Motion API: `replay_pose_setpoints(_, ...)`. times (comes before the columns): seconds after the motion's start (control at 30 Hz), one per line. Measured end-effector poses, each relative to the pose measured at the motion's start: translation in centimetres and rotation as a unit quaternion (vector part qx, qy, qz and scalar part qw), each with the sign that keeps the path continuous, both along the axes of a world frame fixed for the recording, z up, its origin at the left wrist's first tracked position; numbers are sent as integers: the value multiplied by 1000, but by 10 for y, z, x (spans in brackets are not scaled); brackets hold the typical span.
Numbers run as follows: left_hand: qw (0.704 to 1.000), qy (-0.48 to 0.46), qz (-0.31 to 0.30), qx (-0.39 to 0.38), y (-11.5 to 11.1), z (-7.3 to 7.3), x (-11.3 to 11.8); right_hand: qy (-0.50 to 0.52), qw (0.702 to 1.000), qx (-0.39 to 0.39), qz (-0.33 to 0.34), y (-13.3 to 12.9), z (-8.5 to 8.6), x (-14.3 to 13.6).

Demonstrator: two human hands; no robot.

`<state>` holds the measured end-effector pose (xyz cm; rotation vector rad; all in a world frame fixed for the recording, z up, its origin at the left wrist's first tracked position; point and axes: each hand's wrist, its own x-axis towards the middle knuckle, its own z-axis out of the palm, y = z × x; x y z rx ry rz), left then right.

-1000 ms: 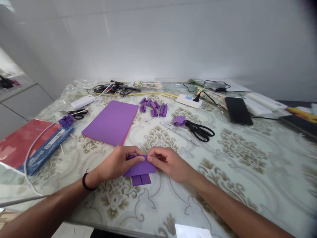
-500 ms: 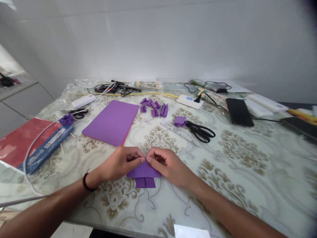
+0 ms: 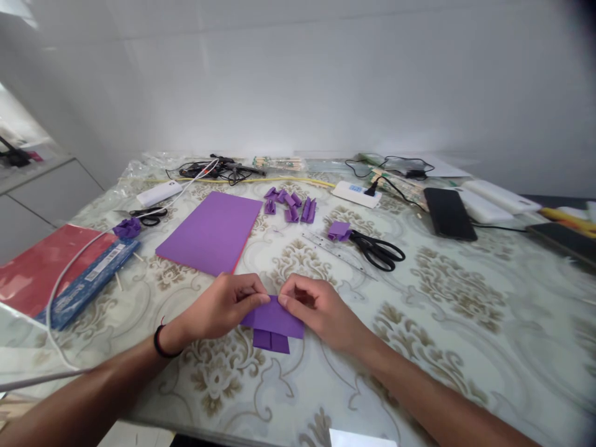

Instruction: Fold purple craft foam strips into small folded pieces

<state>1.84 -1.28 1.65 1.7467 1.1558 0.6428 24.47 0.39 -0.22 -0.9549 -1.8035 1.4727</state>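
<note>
A folded piece of purple paper [image 3: 274,318] is between my two hands near the front of the table. My left hand [image 3: 231,305] pinches its upper left edge between thumb and fingers. The upper right edge is pinched by my right hand [image 3: 313,305]. Below the upper flap, a narrower folded part [image 3: 270,341] with a middle crease sticks out toward me. Beyond my left hand lies a stack of purple sheets [image 3: 212,231] with a red edge beneath. Several small folded purple pieces [image 3: 291,214] sit farther back.
Black scissors [image 3: 379,248] lie beside a folded purple piece [image 3: 339,231] and a clear ruler [image 3: 338,253]. A power strip [image 3: 356,194] and phone [image 3: 449,213] are behind. Left are a red packet [image 3: 51,257], a white cable [image 3: 56,292] and more scissors [image 3: 151,215].
My fingertips have moved slightly apart along the paper's top edge, showing more purple between them. The paper has tilted a little, its right side lower. The whole view has shifted slightly.
</note>
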Motion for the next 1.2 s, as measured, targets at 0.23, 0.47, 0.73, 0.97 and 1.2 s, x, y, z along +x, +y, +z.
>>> replay_pose_setpoints(0.23, 999, -32, -5, -27, -4, -7, 7, -18, 1000, -1, -3, -3, -4, -5)
replay_pose_setpoints(0.47, 998, 29, 14, 45, -4, 2, 3, -28, 999, 31, 5, 2, 1, 4)
replay_pose_setpoints(0.73, 998, -44, 17, -35, 2, -11, -1, -42, 998, 42, -2, 6, -4, 9)
replay_pose_setpoints(0.97, 994, -82, 62, -44, 7, -12, -2, -67, 998, 13, -15, 5, -6, 8)
replay_pose_setpoints(1.2, 995, -78, 22, -63, 11, -12, -5, -76, 996, 31, -33, 5, -7, 8)
